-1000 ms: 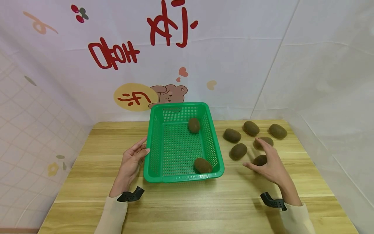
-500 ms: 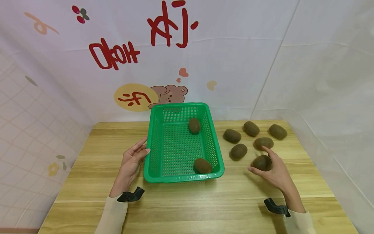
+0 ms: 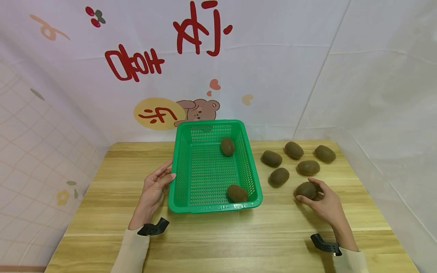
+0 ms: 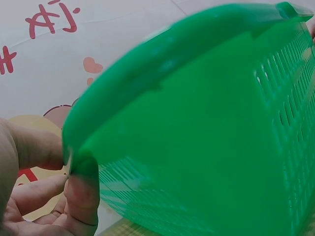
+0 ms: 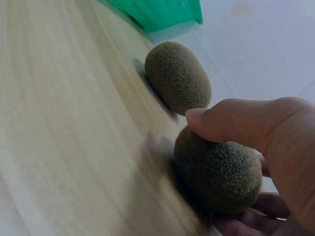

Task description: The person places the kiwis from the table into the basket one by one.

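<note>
A green plastic basket [image 3: 213,170] with slotted walls stands in the middle of the table. Its left rim is pinched between the thumb and fingers of my left hand [image 3: 156,188], seen close up in the left wrist view. Two kiwis lie inside it, one kiwi [image 3: 227,146] at the back right and another kiwi [image 3: 237,193] at the front right. On the right of the table, my right hand [image 3: 326,203] grips a brown fuzzy kiwi [image 3: 305,190], thumb on its near side and fingers around the far side. That kiwi [image 5: 219,172] sits low against the wood in the right wrist view.
Several more kiwis lie between the basket and the table's right side, the closest being a kiwi [image 3: 279,177] and a kiwi [image 3: 308,167]. A white printed cloth [image 3: 273,76] hangs behind the wooden table [image 3: 218,242].
My right hand has come down and back toward me, its thumb and fingers closing around the nearest kiwi. My left hand and the basket have stayed in place.
</note>
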`<state>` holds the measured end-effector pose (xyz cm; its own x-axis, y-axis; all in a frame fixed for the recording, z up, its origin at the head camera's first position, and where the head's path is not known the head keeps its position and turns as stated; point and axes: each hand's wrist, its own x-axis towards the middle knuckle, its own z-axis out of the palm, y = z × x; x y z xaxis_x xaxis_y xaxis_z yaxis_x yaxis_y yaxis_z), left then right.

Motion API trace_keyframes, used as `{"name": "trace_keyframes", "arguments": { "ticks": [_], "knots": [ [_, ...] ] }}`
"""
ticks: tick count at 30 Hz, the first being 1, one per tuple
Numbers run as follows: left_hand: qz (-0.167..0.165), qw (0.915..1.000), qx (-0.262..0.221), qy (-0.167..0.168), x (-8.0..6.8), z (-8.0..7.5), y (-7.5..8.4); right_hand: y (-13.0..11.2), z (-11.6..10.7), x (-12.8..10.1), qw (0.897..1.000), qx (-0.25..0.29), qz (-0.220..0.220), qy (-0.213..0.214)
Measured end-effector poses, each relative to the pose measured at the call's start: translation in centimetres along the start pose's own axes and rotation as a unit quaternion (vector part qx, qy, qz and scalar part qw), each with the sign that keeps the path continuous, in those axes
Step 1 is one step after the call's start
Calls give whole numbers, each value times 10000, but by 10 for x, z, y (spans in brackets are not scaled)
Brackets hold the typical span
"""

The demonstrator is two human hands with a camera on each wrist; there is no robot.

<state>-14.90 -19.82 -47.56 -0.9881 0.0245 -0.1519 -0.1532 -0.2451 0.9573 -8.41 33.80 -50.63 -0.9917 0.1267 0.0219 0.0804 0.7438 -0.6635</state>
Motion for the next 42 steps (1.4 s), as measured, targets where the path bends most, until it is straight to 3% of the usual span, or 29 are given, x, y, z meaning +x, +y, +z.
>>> {"name": "trace_keyframes", "arguments": {
  "ticks": [9,22,30,42],
  "knots": [
    [70,9999,-52,-56,0,-1,-1,2,-1,1,10000,41,12,52],
    [11,9997,-211,-96,1,-1,-1,-8,-5,4,9994,144,-300,113],
    [28,9998,-203,-35,1,0,-1,-22,-3,8,9979,92,-582,271],
    [51,9998,-200,-19,1,0,-1,-53,0,16,9914,589,-1117,355]
  ]
}}
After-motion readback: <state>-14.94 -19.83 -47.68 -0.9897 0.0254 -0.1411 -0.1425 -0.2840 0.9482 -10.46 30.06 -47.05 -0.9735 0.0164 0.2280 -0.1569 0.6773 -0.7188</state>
